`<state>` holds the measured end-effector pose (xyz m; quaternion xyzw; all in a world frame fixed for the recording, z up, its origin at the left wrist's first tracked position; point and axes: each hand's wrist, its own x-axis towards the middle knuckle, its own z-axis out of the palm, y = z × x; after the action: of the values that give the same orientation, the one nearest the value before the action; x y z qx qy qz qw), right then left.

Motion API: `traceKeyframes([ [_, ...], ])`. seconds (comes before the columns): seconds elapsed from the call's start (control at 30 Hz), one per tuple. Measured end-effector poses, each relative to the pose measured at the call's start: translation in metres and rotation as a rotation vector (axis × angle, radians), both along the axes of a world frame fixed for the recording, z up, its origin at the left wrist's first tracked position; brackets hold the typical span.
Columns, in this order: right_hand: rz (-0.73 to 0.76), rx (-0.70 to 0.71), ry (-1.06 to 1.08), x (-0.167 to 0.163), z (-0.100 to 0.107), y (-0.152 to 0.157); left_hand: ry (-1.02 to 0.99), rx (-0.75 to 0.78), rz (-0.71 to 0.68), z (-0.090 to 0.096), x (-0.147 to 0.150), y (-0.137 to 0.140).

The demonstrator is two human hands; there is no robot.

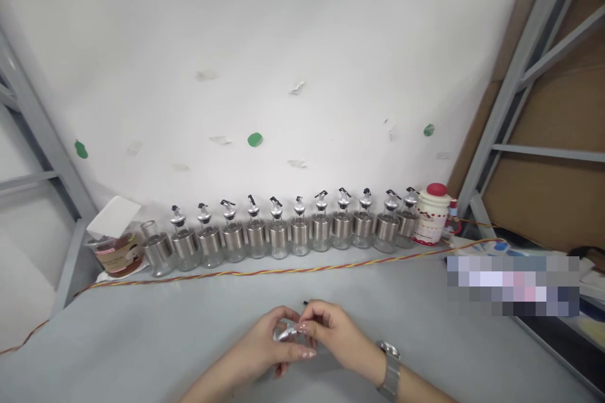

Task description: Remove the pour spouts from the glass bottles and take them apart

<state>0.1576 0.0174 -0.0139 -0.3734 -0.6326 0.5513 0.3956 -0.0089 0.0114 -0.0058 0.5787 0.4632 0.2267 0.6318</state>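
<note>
Near the front of the grey table, my left hand is curled around a shiny silver pourer spout, much of it covered by fingers. My right hand has its thumb and fingertips pinched at the spout's upper right side, touching it. A small black tip shows just behind the right fingers; whether it belongs to the spout I cannot tell. Farther back, glass oil bottles with steel sleeves and silver-and-black pourers stand in a row. The leftmost bottle has an open neck with no pourer.
A twisted red-yellow wire runs across the table before the bottles. At the left end stands a labelled tub with white paper on top; at the right, a white jar with a red knob. Grey metal frames flank the white wall.
</note>
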Motion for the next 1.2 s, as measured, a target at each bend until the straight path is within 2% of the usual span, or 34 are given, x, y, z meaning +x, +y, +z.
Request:
traceKeyframes([
  [0.2,0.024,-0.013,0.017,-0.001,0.000,-0.003,-0.014,-0.005,-0.016,0.003,0.001,-0.004],
  [0.33,-0.010,0.019,0.026,-0.001,-0.002,0.000,0.053,0.021,0.067,0.010,0.004,-0.004],
  [0.4,-0.085,0.043,0.036,0.001,-0.001,0.004,0.101,0.084,0.142,0.013,0.004,-0.001],
  [0.5,-0.281,0.074,0.024,0.008,0.000,0.015,0.115,0.159,0.264,0.013,0.003,0.005],
  [0.6,-0.468,0.144,-0.089,0.017,-0.003,0.025,0.084,0.169,0.334,0.010,0.000,0.011],
  [0.7,-0.545,0.206,-0.204,0.022,-0.010,0.031,0.068,0.159,0.361,0.009,-0.002,0.013],
  [0.83,-0.531,0.245,-0.307,0.021,-0.015,0.025,0.033,0.137,0.388,0.013,-0.003,0.009],
  [1.0,-0.463,0.354,-0.674,0.019,-0.013,0.012,-0.089,0.140,0.429,0.020,-0.002,0.002],
  [1.2,-0.411,0.363,-0.782,0.020,-0.014,0.012,-0.020,0.143,0.504,0.008,0.004,0.009],
])
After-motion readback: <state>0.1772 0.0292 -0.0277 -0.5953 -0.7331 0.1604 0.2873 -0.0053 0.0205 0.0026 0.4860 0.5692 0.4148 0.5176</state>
